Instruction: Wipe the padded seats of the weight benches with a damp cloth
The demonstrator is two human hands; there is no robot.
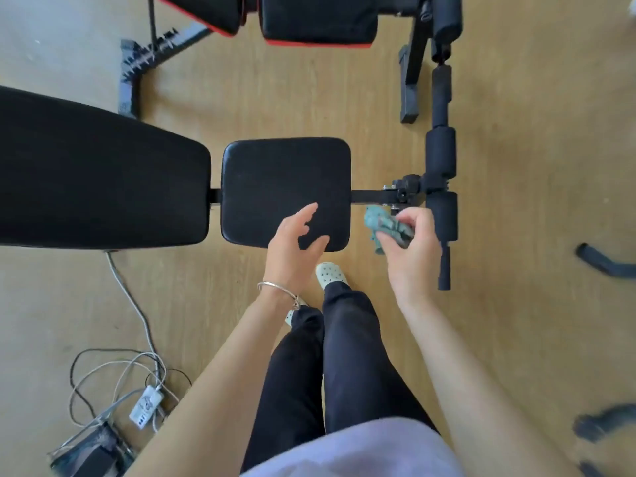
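Head view, looking straight down. No containers visible.

Square black padded seat (285, 192) sits at centre frame, its surface bare. Long black padded backrest (96, 173) lies just left of it, a narrow gap between them bridged by the black metal frame bar (368, 196), which also runs right to the black foam roller pads (441, 187).

Left hand (292, 249): fingers spread, holding nothing, hovering over the seat's lower right corner; contact with the pad cannot be told. Thin metal bangle (277, 287) at the wrist.

Right hand (411, 249): fingers closed around a bunched teal cloth (383, 227), held off the seat's right edge, just below the frame bar, beside the rollers.

Second bench with red-trimmed black pads (316, 18) at top of frame, well apart from the near seat; open strip of light wooden floor (275, 98) between the two.

Lower left: tangle of grey and black cables with a white power strip (146, 406), near the backrest's lower edge. Person's dark trousers and a pale perforated clog (330, 275) stand below the seat.
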